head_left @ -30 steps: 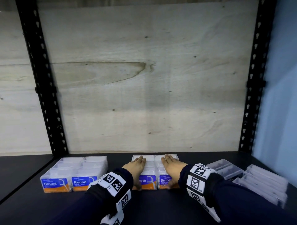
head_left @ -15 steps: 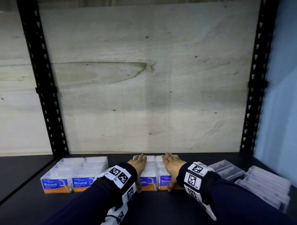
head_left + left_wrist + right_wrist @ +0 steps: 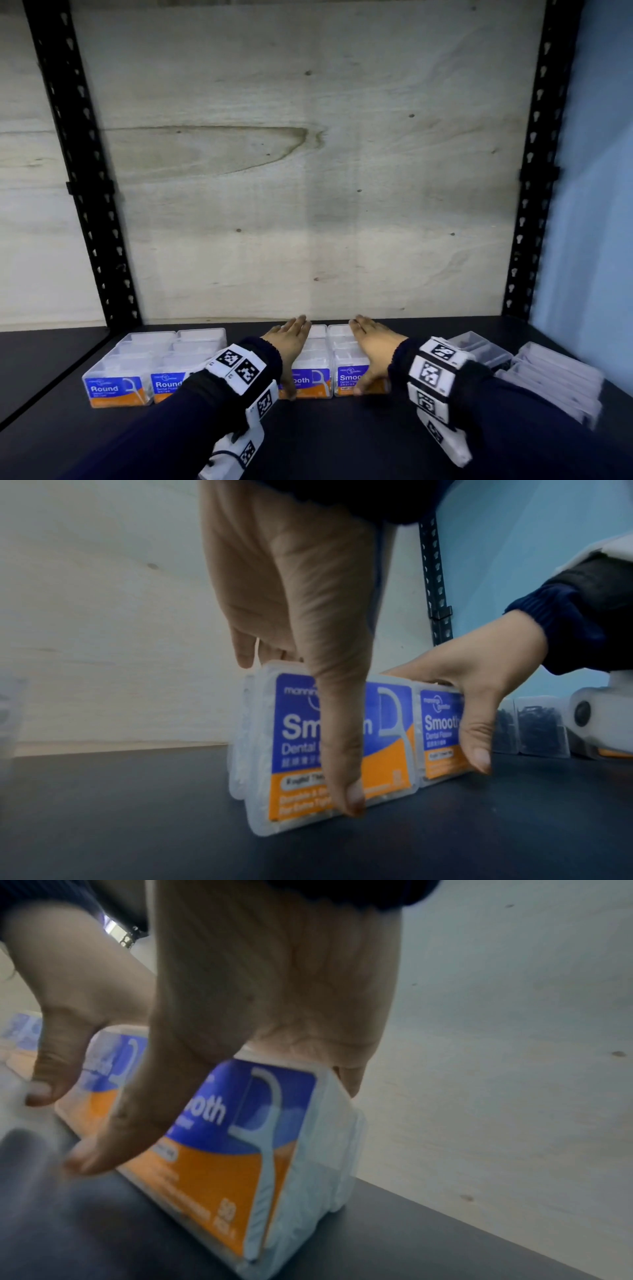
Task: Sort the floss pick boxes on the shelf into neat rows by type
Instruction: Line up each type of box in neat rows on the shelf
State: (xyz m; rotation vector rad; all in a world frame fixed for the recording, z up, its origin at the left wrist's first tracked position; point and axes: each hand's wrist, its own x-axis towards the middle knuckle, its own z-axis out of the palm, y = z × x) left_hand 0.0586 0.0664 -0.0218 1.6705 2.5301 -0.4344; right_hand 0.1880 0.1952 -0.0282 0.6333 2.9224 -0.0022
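Note:
Two rows of clear "Smooth" floss pick boxes stand side by side mid-shelf: the left row [image 3: 310, 381] and the right row [image 3: 350, 377]. My left hand [image 3: 291, 339] lies flat on the left row, fingers straight toward the back wall. Its thumb [image 3: 342, 750] runs down the front label of the front box [image 3: 294, 729]. My right hand [image 3: 371, 342] lies the same way on the right row, with its thumb across that front label [image 3: 222, 1150]. Two rows of "Round" boxes [image 3: 109, 389] stand to the left.
At the right lie clear boxes of dark picks [image 3: 479, 346] and a loose stack of pale boxes [image 3: 555, 377]. Black slotted uprights [image 3: 85, 171] flank the plywood back wall. The dark shelf [image 3: 325, 438] stretches in front of the rows.
Both hands have slid farther back along the tops of the Smooth rows, fingertips now near the back wall. The boxes have barely shifted.

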